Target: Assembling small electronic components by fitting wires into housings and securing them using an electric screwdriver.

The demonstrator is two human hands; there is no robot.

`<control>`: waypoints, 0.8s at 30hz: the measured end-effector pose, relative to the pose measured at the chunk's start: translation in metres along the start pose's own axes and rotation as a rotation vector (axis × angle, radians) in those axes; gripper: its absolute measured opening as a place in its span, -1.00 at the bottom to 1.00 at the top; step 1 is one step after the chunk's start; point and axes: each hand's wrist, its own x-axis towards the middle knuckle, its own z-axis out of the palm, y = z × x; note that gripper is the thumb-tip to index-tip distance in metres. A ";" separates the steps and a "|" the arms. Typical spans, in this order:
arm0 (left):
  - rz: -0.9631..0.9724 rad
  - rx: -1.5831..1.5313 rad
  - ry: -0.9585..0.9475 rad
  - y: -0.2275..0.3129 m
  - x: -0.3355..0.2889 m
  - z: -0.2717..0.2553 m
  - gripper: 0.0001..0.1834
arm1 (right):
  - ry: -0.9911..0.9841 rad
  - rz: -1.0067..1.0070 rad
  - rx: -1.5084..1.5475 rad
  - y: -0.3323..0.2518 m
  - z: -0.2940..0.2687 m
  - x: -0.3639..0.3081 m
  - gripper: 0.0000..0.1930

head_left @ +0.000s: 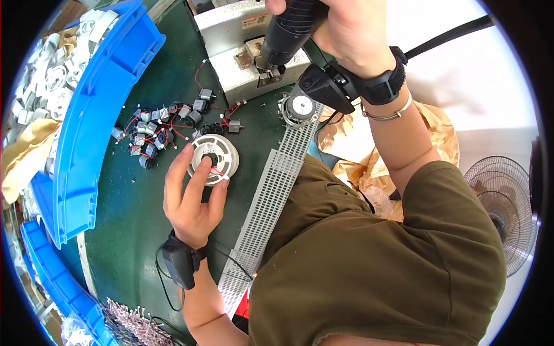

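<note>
My left hand (195, 214) grips a round white plastic housing (232, 154) on the green bench, its fingers and thumb reaching over the rim and face. At the housing's centre is a small dark part, partly covered by a fingertip, with a bit of red wire beside it. My right hand (355, 34) is wrapped round a black electric screwdriver (289, 30), pointing down. The screwdriver's tip meets the front slot of a pale metal screw feeder (234, 29). Several small motors with red wires (156, 128) lie in a pile beyond my left hand.
A blue bin (95, 115) heaped with white plastic parts (60, 81) stands at left, another blue bin (63, 288) below it. A perforated metal strip (271, 196) edges the bench, bearing a round part (300, 107). Pinkish wires (135, 326) lie lower left; a fan (502, 202) stands right.
</note>
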 end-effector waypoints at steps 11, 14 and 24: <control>-0.061 -0.011 0.092 0.006 0.005 0.010 -0.54 | -0.019 0.142 0.519 -0.019 0.033 -0.014 -0.74; -0.076 0.004 0.113 0.008 0.005 0.012 -0.56 | -0.073 0.218 0.776 -0.016 0.061 -0.003 -0.74; -0.050 0.050 0.128 0.008 0.007 0.010 -0.63 | -0.244 0.381 0.131 -0.043 0.082 -0.005 -0.69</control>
